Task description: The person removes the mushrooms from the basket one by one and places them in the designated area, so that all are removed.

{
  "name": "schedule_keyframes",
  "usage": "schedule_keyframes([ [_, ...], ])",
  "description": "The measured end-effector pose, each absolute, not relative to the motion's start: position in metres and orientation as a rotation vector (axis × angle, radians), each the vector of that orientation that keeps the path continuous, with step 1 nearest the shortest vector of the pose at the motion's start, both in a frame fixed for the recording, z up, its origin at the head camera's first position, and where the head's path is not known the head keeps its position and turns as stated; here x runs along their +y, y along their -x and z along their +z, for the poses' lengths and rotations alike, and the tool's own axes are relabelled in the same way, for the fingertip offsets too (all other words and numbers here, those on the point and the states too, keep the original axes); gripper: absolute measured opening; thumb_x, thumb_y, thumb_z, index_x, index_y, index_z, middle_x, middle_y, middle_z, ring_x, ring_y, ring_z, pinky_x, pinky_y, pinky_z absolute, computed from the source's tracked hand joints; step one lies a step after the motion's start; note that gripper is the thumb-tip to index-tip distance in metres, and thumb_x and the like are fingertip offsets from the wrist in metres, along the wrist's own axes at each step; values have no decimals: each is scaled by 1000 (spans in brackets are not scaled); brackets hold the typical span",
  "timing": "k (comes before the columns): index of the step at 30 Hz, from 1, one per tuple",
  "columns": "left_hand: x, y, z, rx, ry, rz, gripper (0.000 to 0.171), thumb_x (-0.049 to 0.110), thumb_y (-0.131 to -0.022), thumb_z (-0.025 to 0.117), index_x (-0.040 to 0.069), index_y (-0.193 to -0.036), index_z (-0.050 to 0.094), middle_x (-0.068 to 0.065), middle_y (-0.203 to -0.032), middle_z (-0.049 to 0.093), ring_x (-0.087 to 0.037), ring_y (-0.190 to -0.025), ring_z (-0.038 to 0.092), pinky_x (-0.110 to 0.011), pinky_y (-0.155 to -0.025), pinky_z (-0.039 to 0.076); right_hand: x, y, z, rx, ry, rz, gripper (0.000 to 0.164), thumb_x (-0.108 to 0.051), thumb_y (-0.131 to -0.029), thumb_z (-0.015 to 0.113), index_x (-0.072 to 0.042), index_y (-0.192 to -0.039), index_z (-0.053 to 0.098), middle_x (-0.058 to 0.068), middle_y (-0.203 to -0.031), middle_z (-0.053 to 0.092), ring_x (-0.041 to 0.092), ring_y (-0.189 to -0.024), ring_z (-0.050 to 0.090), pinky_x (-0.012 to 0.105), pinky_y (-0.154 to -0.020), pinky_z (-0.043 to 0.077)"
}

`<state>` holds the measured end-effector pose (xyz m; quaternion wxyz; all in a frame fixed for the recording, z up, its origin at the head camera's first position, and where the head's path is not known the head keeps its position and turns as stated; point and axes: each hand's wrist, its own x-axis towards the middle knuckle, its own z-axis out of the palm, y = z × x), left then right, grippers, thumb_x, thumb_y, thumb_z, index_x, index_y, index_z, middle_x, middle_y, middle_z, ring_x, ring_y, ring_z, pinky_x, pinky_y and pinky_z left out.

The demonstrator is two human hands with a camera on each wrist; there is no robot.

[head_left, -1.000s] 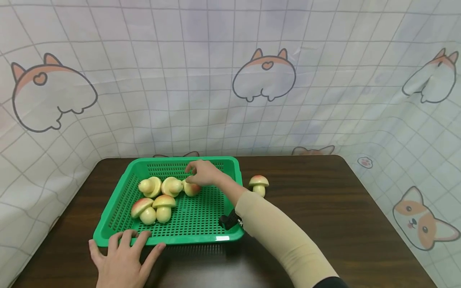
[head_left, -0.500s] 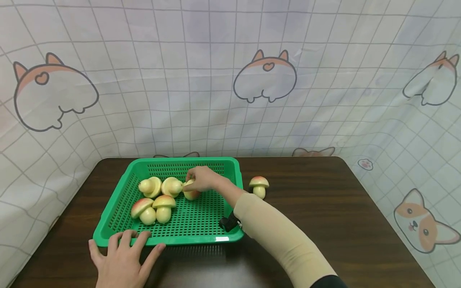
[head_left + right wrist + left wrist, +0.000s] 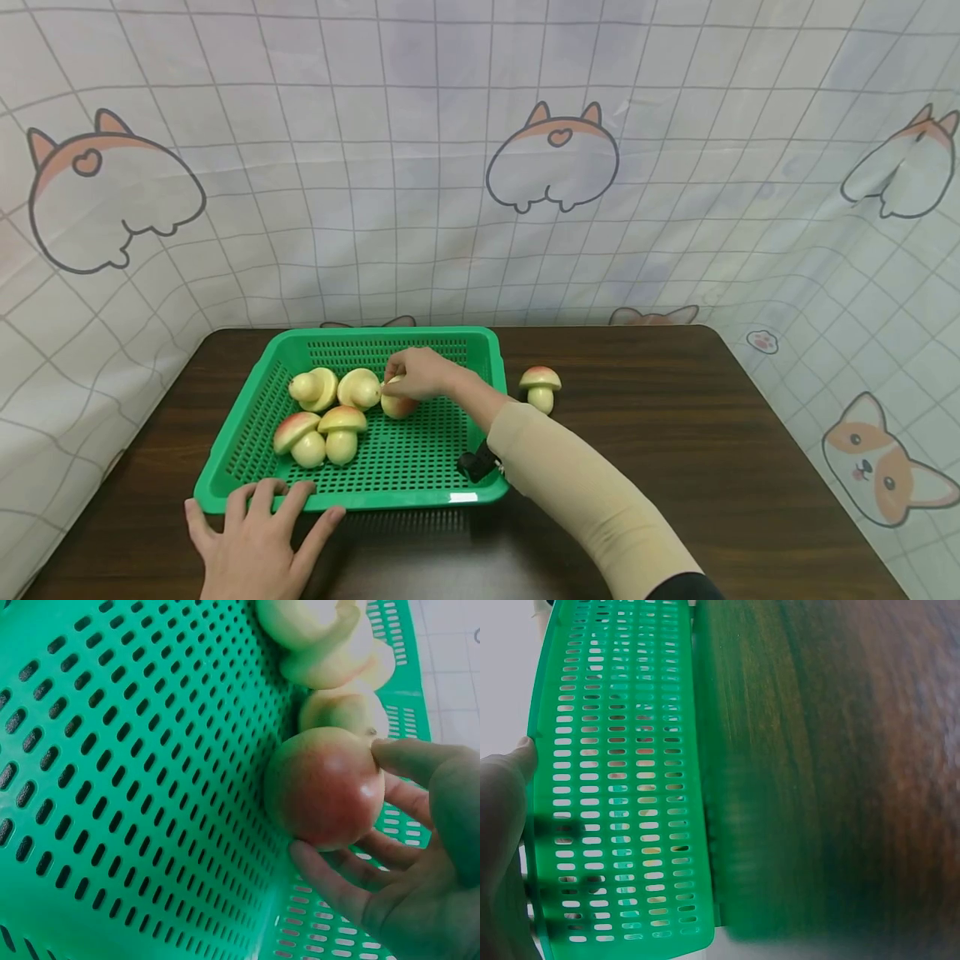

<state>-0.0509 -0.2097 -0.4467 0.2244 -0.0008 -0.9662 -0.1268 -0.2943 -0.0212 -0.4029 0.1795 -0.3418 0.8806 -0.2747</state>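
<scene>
A green basket (image 3: pixel 405 497) with slotted walls holds several toy mushrooms with yellow stems and red-yellow caps. My right hand (image 3: pixel 423 372) reaches into its back middle and grips one mushroom (image 3: pixel 322 791) by the round reddish cap, thumb on one side and fingers on the other. The hand partly covers that mushroom in the head view. On the near left rim lies my left hand (image 3: pixel 258 537), its fingers hooked over the edge and its thumb outside. In the left wrist view, dark finger shapes show through the basket wall (image 3: pixel 607 787).
To the left of the held mushroom are two mushrooms lying on their sides, one of them a pale mushroom (image 3: pixel 360 389). Nearer stands a mushroom pair (image 3: pixel 342 435). Another mushroom (image 3: pixel 540 389) stands on the dark wooden table (image 3: pixel 675 467), right of the basket. A patterned cloth (image 3: pixel 420 250) hangs behind.
My right hand has lowered over the mushroom in the basket, and its fingers have closed round it. The left hand and the basket have stayed in place.
</scene>
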Motion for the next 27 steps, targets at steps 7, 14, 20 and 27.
schedule_keyframes([
  [7, -210, 51, -446, -2673, -4, -353, 52, 62, -94, 65, 15, -112, 73, -19, -110, 64, -48, -112, 49, -87, -101, -3, -22, 294, -402, 2482, 980, -776, 17, -27, -102, 67, -10, -107, 70, 3, -102, 70, 9, -76, 57, 24, -68, 48],
  [14, -210, 51, -447, -2663, -2, -353, 52, 63, -93, 65, 15, -111, 73, -18, -110, 63, -48, -112, 49, -87, -101, -3, -21, 293, -402, 2475, 970, -785, 17, -28, -99, 72, -11, -98, 68, -4, -87, 62, 8, -67, 51, 23, -62, 44],
  [20, -209, 52, -448, -2650, 5, -357, 52, 62, -93, 65, 15, -111, 73, -18, -110, 63, -47, -112, 49, -87, -101, -3, -21, 291, -400, 2454, 946, -786, 10, -18, -98, 69, -10, -102, 67, -1, -90, 63, 10, -67, 55, 24, -60, 47],
  [27, -210, 52, -448, -2647, 3, -342, 51, 63, -93, 64, 16, -109, 73, -18, -108, 64, -48, -111, 50, -87, -101, -1, -21, 291, -403, 2461, 892, -749, 43, -20, -97, 69, -4, -134, 57, 5, -108, 61, 13, -77, 57, 25, -65, 49],
])
